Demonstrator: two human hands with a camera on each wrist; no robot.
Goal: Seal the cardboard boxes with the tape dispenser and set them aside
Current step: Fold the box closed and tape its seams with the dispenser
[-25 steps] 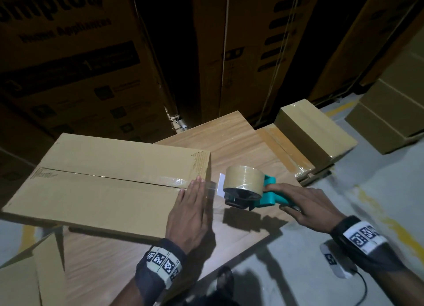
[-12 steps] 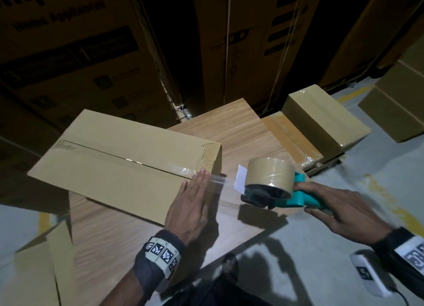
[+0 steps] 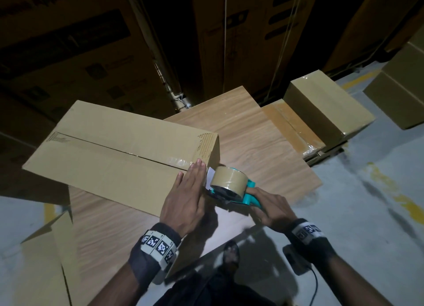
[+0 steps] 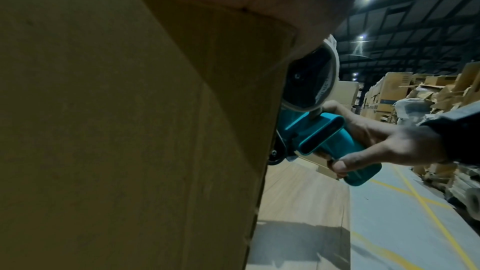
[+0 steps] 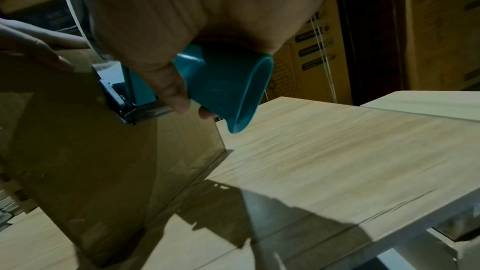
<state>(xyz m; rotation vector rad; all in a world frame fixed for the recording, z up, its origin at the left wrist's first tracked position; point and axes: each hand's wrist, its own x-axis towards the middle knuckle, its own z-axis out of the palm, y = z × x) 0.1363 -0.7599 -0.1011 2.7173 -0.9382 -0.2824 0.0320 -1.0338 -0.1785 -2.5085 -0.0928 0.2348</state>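
At centre frame a box (image 3: 119, 158) lies on the counter (image 3: 263, 149), the left hand (image 3: 187, 195) flat with straight fingers on its right end, seemingly to steady it and hold the tape down. Just right, the right hand (image 3: 273, 210) grips the teal dispenser (image 3: 231, 187), its nose against the box's end face

Dark wristbands (image 3: 153, 248) with black-and-white marker tags
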